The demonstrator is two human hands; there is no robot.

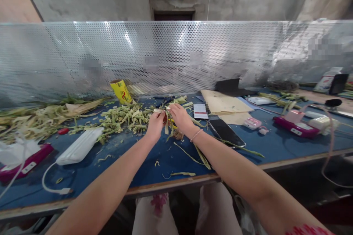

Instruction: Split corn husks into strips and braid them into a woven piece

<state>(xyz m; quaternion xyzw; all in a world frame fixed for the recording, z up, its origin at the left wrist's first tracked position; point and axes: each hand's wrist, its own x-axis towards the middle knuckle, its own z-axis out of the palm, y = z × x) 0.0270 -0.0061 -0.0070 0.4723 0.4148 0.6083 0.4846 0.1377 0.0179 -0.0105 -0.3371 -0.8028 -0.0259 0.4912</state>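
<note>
Over the middle of the blue table, my left hand (156, 125) is closed in a pinch on a pale green husk strip (166, 129), which hangs below the fingers. Close on its right, my right hand (179, 116) also pinches, its fingertips at pale husk ends beside my left fingers. Some of what lies between the hands is hidden by them. Below sits a brownish fibrous tuft (178, 134). A heap of knotted or curled green husk pieces (127, 117) lies to the left of my hands, and loose long strips (190, 156) lie nearer the front edge.
A yellow tube (121, 91) stands tilted before the perforated metal screen (176, 51). A white power bank (79, 146) and a magenta power strip (27, 163) lie left. On the right are a phone (226, 132), brown paper (226, 102), a pink case (252, 123) and another power strip (296, 129).
</note>
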